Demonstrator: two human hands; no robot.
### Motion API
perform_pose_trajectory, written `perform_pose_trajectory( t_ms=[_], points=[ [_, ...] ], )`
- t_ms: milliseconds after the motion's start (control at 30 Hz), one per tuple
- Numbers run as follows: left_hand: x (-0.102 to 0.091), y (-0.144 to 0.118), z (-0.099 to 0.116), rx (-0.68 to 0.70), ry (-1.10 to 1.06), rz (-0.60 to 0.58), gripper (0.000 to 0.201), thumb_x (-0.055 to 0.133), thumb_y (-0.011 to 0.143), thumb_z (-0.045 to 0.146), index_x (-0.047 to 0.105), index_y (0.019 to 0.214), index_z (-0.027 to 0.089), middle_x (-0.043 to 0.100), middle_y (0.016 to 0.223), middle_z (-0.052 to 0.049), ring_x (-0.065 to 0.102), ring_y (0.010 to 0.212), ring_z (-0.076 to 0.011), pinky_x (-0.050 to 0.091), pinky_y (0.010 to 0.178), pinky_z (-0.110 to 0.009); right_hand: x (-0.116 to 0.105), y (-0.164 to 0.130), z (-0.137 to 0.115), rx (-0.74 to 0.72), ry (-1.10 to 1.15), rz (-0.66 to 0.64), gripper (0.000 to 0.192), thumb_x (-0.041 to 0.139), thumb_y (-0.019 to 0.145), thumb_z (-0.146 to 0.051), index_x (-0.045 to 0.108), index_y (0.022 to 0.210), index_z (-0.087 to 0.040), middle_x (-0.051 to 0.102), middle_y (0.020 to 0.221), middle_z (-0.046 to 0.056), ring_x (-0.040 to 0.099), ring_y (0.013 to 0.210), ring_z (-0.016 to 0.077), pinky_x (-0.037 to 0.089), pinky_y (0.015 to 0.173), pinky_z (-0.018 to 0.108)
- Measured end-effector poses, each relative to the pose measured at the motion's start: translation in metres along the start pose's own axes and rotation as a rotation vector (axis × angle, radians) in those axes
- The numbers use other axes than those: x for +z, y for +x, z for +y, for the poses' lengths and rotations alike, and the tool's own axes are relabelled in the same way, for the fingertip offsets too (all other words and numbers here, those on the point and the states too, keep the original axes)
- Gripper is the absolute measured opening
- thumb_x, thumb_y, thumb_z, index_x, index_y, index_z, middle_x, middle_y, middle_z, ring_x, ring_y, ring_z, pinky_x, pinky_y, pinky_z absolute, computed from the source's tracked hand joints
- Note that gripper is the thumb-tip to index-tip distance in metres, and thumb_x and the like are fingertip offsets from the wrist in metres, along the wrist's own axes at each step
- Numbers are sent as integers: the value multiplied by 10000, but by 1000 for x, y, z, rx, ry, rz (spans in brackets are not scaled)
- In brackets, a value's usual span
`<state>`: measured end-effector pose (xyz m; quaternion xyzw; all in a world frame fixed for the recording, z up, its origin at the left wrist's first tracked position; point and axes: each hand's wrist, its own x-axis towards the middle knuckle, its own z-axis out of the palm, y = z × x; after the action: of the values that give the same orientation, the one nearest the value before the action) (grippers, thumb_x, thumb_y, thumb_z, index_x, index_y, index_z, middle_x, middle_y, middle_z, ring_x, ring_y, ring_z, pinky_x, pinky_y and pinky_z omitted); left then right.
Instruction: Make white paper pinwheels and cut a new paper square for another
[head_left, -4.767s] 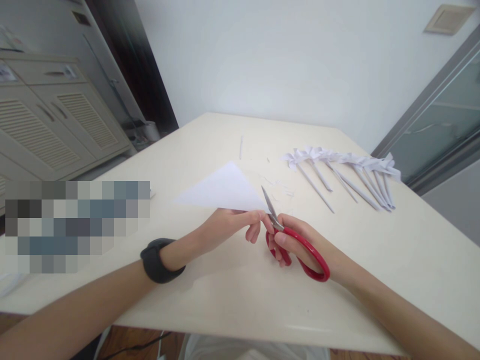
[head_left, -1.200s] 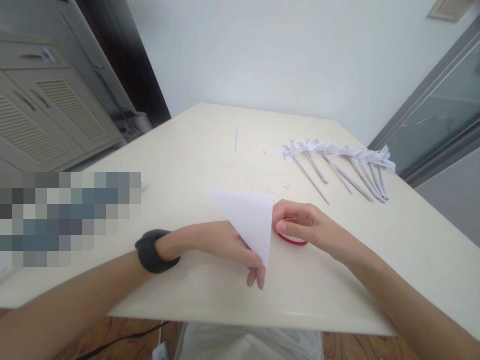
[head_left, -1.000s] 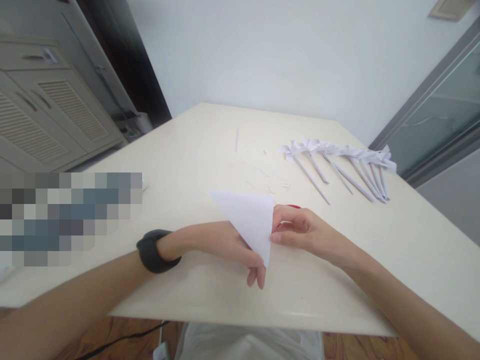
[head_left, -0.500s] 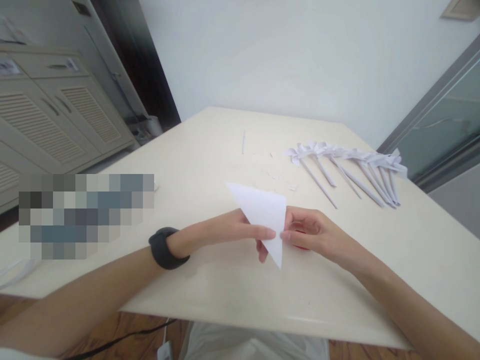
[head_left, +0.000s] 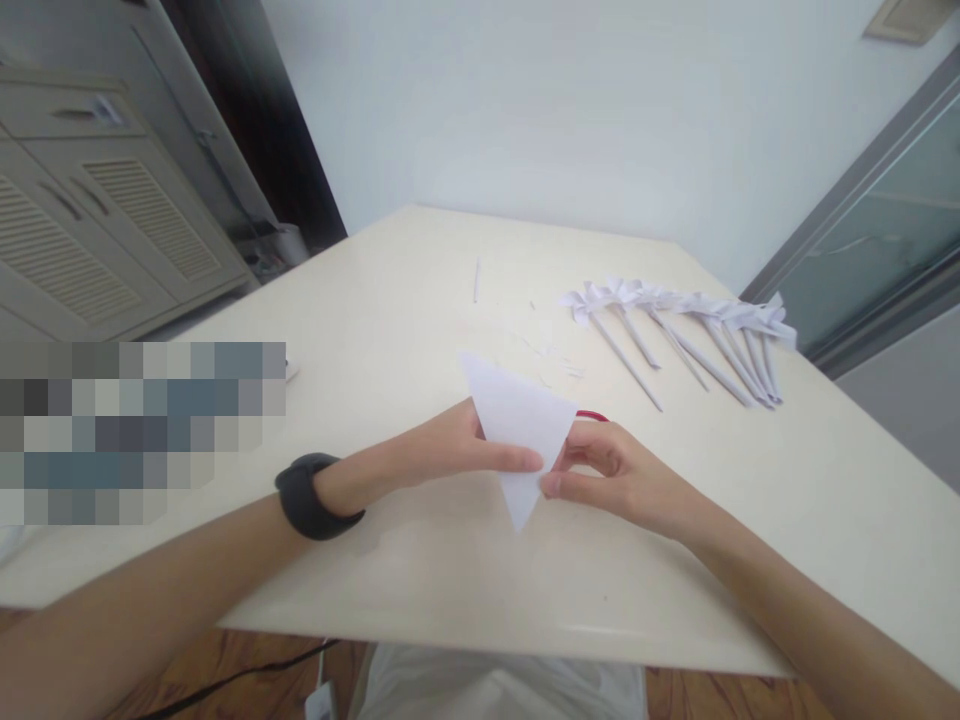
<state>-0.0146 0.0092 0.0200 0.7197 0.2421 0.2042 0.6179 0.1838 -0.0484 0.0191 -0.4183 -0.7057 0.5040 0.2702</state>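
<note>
Head view: we are holding the folded paper triangle [head_left: 517, 425] above the table [head_left: 420, 300], its long axis running toward us, sharp tip pointing down and near. Left hand [head_left: 450, 450] and right hand [head_left: 611, 475] are pinching its side edges, paper between them.

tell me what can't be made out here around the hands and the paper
- Red scissors, head view: only a sliver of handle shows behind the folded paper triangle and right hand; blades hidden.
- Pixelated block at the table's left: contents unreadable.
- Paper scraps: too small to tell shapes.
- Left hand: fingertips behind the paper.
</note>
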Motion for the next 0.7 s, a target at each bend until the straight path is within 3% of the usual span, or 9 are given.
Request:
perform_pose_trajectory(
  t_ms=[200,333,500,600,700],
  points=[
    [-3,-1,-7,20,17,-61,405,660,746,294,562,1134,231,653,1089,-33,600,986,-196,469,815,-298,2,-2,-2,-41,5,-56,128,591,806,-279,594,765,-158,604,830,35,567,820,166,431,743,303],
    [-2,-2,-6,16,34,-60,403,649,753,305,559,1139,230,681,964,-22,603,964,-199,470,814,-312,2,-3,-5,-49,12,-65,139,586,808,-285,582,755,-156,605,814,34,561,797,161,422,730,300],
    [-1,-4,-3,37,47,-110,371,653,748,303,577,1105,234,670,956,-14,600,946,-192,465,817,-299,1,-4,-9,-37,64,-110,119,594,801,-257,572,731,-163,591,750,21,543,755,147,416,699,283],
    [-4,-5,-4,34,57,-70,391,661,735,327,583,1103,224,676,881,-12,597,941,-206,467,812,-310,1,-4,-10,-60,239,-177,96,600,796,-210,560,721,-164,577,715,9,540,710,127,420,652,256],
    [-5,-5,-5,33,35,-5,419,672,718,357,582,1104,220,674,945,-24,595,945,-213,468,801,-307,0,-3,-10,-78,312,-162,88,595,798,-178,556,721,-162,562,691,-2,524,668,108,416,634,242]
  ],
)
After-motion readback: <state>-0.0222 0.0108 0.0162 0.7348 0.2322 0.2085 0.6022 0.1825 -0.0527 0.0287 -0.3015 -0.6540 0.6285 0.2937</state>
